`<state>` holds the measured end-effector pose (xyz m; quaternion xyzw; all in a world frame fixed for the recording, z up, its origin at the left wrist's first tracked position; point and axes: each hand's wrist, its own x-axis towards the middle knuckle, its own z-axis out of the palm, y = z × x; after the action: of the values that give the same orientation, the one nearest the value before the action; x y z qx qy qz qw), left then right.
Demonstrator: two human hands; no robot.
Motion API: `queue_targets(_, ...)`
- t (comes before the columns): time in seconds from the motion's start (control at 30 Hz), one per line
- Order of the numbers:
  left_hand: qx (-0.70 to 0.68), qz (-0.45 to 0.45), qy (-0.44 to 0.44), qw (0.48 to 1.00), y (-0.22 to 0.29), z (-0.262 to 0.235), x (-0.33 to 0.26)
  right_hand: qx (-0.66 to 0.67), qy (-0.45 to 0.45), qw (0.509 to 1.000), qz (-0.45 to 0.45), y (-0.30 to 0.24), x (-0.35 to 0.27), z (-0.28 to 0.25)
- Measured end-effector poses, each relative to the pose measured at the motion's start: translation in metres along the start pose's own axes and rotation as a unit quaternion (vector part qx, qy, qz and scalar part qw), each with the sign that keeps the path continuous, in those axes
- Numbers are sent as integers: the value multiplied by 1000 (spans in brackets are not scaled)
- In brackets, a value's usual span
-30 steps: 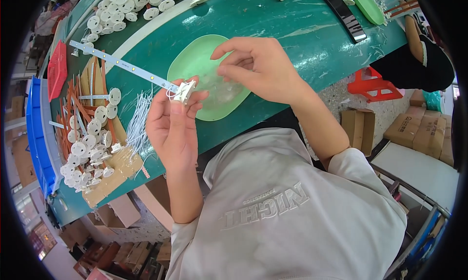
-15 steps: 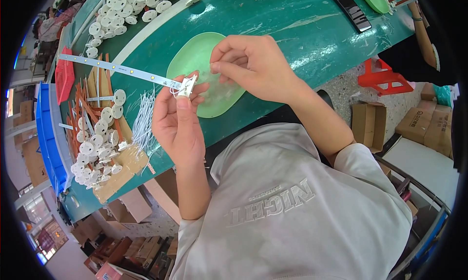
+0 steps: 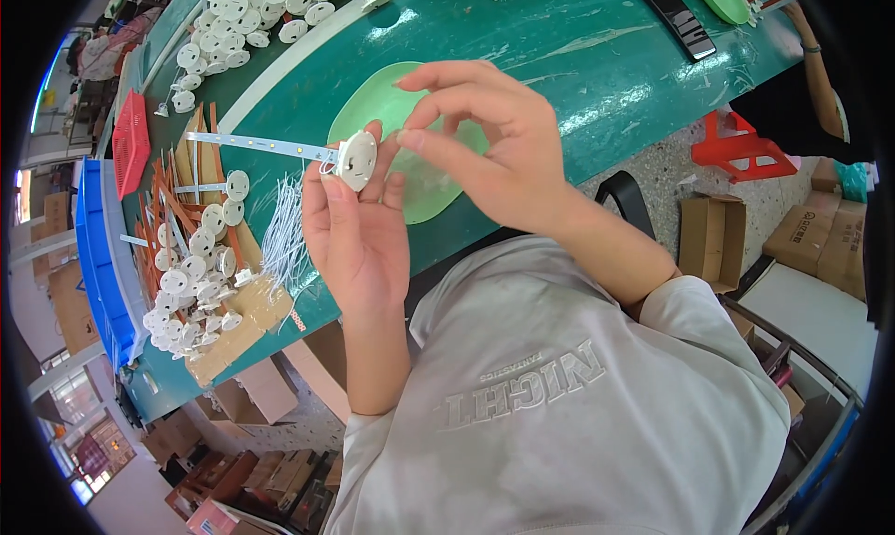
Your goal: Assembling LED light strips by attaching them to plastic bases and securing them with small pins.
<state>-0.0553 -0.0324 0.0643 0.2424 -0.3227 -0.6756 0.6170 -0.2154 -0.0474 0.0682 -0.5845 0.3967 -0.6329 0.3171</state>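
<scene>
Pinching a small round white plastic disc point(image 3: 357, 159) in our left hand point(image 3: 359, 232) above the pale green oval tray point(image 3: 373, 106), we kept our right hand point(image 3: 489, 144) fingers loosely spread beside it, holding nothing, thin white strip point(image 3: 256, 144) attached.

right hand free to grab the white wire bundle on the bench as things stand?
Probably not directly. The right hand hovers by the white round cap that the left hand holds, and the left hand sits between it and the white wire bundle. It would have to reach over or around.
</scene>
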Motion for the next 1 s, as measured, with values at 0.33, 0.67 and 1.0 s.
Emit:
queue_targets(0.33, -106, -19, -41, 993, -5, 29, -1, -79, 64, 974, -203, 0, -5, 8)
queue_targets(0.67, -77, 0, -79, 994, -15, 37, -8, -156, 120, 937, -289, -12, -12, 3)
queue_targets(1.0, -81, 35, -130, 988, -5, 33, -15, -160, 100, 913, -363, -20, -15, 6)
